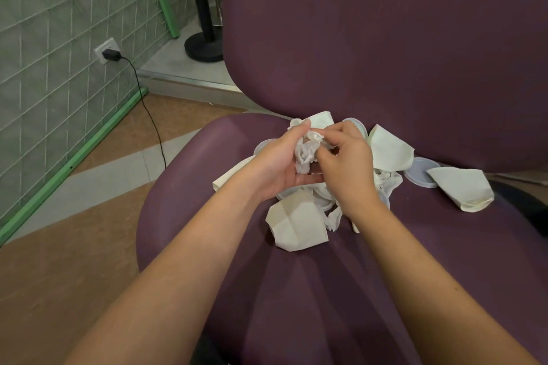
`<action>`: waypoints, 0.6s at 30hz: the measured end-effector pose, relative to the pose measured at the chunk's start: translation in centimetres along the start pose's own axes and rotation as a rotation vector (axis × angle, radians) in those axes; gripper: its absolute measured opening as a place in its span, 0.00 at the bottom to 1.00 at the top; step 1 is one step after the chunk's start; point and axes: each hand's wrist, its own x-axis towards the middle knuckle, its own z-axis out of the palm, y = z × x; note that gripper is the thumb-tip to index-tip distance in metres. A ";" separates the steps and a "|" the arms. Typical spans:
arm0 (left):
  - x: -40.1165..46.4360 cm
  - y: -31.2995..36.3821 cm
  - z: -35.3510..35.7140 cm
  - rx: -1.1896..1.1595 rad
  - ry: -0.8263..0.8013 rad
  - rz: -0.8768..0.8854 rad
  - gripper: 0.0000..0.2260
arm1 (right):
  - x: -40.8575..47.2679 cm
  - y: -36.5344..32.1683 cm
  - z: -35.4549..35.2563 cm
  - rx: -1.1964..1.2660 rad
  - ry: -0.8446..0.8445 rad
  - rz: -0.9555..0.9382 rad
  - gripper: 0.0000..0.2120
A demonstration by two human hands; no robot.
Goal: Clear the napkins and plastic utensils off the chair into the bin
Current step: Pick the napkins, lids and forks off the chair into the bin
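Hands, left (281,163) and right (344,166), clutching crumpled white tissue (307,151), folded napkins (296,225), plum upholstered chair (385,38)

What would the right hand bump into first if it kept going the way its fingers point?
Probably the crumpled white napkin cupped in the left hand; the right hand already pinches at it.

Chair (385,53): purple upholstered seat bearing the litter. Napkins: crumpled white wad (307,151) above seat centre; cream folded napkins at front (296,227), right (462,188) and against the backrest (390,148). Round plastic lid (419,172) lies flat, right of centre.
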 end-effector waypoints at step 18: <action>0.4 -1.1 0.6 0.159 0.221 -0.032 0.03 | -5.7 7.7 -1.8 -0.868 -0.130 -0.111 0.24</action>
